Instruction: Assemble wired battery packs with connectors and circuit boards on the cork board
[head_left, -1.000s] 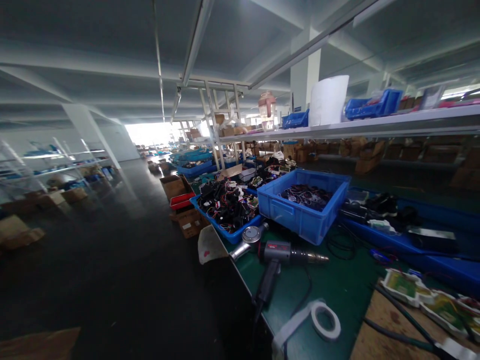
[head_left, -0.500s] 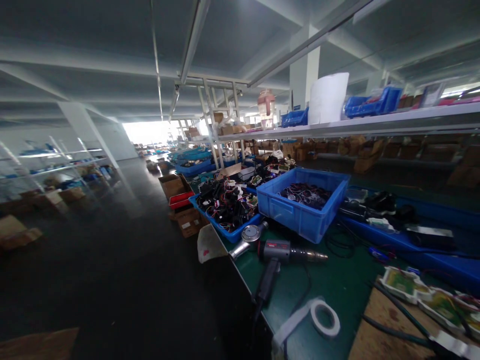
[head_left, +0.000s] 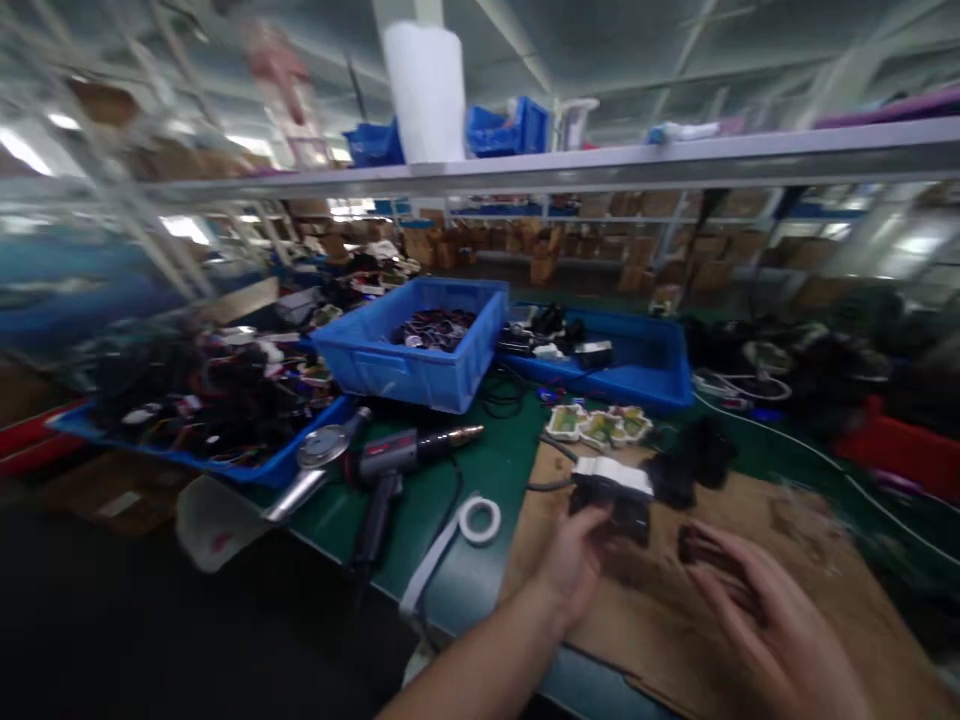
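My left hand (head_left: 574, 570) is closed on the near side of a black casing with a white strip (head_left: 613, 474) along its top. The casing is tilted just over a brown cardboard sheet (head_left: 637, 610). To the right, my right hand (head_left: 765, 610) is curled round a small dark part (head_left: 691, 544), blurred and mostly covered by the fingers. More black pieces (head_left: 694, 460) lie behind the casing. White-framed green circuit boards (head_left: 600, 426) rest at the sheet's far edge.
A heat gun (head_left: 390, 455), a roll of white tape (head_left: 480, 520) and a metal tool with a round dial (head_left: 322, 446) lie left on the green bench. Behind are a blue crate (head_left: 397, 375) of wired parts and a long blue tray (head_left: 637, 365). A shelf (head_left: 525, 168) spans above.
My view has swung right and down, from the aisle to the bench. Both hands have come into view, the left with the black casing and the right with a small dark part.
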